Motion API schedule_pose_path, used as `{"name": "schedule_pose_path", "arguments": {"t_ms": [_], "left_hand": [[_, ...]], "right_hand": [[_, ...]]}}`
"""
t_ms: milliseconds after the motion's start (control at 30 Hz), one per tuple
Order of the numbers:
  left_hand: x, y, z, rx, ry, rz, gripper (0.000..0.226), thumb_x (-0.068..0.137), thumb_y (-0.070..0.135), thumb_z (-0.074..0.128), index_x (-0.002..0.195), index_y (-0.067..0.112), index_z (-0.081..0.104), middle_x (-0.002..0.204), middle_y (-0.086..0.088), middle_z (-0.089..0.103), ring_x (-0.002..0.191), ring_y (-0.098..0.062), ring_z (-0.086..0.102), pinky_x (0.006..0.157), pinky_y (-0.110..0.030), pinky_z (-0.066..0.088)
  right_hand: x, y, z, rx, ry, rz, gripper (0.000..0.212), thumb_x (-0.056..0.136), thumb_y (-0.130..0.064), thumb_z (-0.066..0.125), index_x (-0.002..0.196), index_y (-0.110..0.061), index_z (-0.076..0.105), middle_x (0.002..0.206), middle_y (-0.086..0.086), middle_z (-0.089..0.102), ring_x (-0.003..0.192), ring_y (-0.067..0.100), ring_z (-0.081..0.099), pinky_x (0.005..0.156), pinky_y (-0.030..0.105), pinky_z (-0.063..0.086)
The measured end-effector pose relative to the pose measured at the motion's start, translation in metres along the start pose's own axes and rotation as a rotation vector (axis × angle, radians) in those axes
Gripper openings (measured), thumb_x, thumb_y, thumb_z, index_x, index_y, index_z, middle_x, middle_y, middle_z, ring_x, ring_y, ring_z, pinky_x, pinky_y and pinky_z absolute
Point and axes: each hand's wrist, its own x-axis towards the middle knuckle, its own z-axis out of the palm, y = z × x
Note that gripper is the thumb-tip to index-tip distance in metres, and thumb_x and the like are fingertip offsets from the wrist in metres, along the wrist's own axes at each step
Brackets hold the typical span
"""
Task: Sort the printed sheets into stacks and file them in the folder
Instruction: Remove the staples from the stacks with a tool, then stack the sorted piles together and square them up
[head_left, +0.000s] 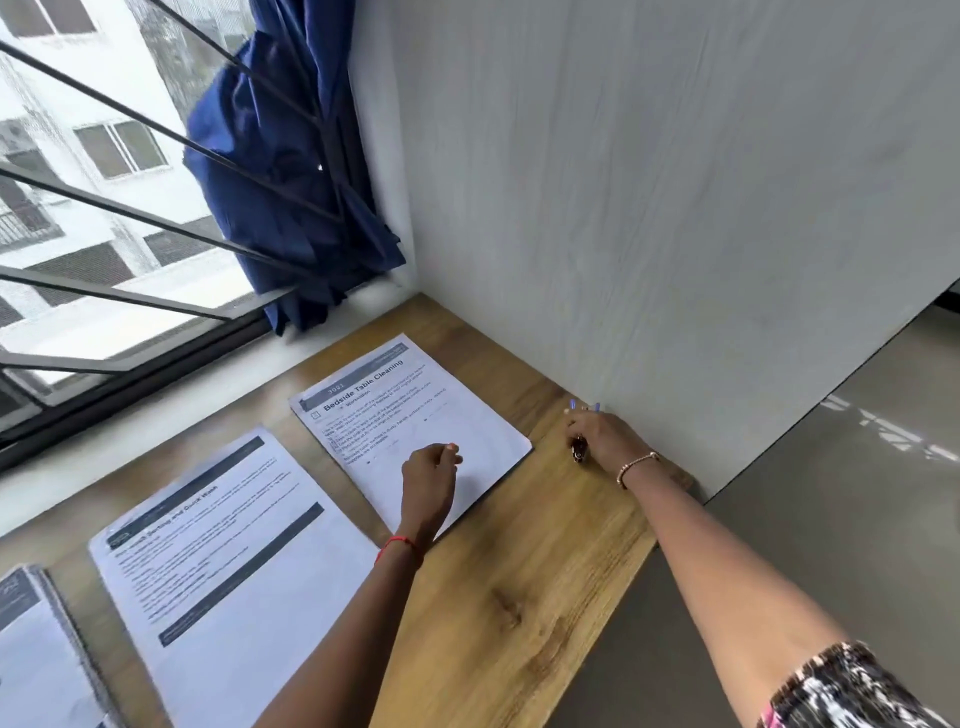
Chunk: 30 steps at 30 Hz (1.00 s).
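On the light wooden bench, sorting appears under way: left hand, loosely curled, rests on the white printed sheet; right of that sheet, right hand, grip indeterminate. Next move likely needs another sheet.

We saw a desk top of wood, matt, with clear grain and dark knots. The far sheet, the near sheet and the stack at the near left were smooth, matt paper. The wall panel on the right looked matt, with faint streaks. The curtain was creased blue cloth, the window bars looked like dark metal, and the floor at right was glossy.
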Motion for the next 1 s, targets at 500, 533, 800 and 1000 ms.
{"name": "schedule_pose_path", "arguments": {"t_ms": [500,533,800,1000], "left_hand": [[0.015,-0.007,-0.007,-0.04,0.085,0.009,0.028,0.096,0.013,0.042,0.103,0.0,0.066,0.09,-0.009,0.067,0.085,-0.02,0.064,0.08,-0.036,0.053],[0.015,-0.008,-0.008,-0.049,0.095,0.004,0.028,0.096,0.013,0.042,0.103,0.0,0.066,0.089,-0.008,0.067,0.085,-0.02,0.064,0.08,-0.036,0.052],[0.011,-0.018,-0.018,-0.018,0.171,0.025,0.028,0.096,0.014,0.043,0.101,0.0,0.067,0.102,-0.01,0.068,0.099,-0.023,0.061,0.087,-0.033,0.047],[0.006,-0.03,-0.031,0.087,0.373,0.04,0.025,0.093,0.008,0.048,0.113,0.0,0.061,0.121,-0.014,0.058,0.116,-0.027,0.05,0.099,-0.033,0.036]], "right_hand": [[0.018,-0.016,0.006,0.161,0.341,0.206,0.024,0.087,-0.012,0.054,0.108,-0.003,0.063,0.109,0.018,0.058,0.104,0.035,0.055,0.08,0.036,0.045],[0.017,-0.017,0.008,0.154,0.315,0.23,0.027,0.088,-0.016,0.055,0.111,-0.002,0.061,0.111,0.018,0.057,0.106,0.035,0.053,0.082,0.035,0.044],[0.015,-0.015,0.01,0.196,0.232,0.173,0.044,0.082,0.007,0.052,0.125,-0.004,0.057,0.118,0.022,0.059,0.11,0.036,0.056,0.092,0.035,0.043],[0.024,-0.037,0.017,0.135,0.297,0.148,0.027,0.084,-0.006,0.058,0.109,0.006,0.061,0.113,0.021,0.056,0.112,0.035,0.048,0.085,0.037,0.042]]}}
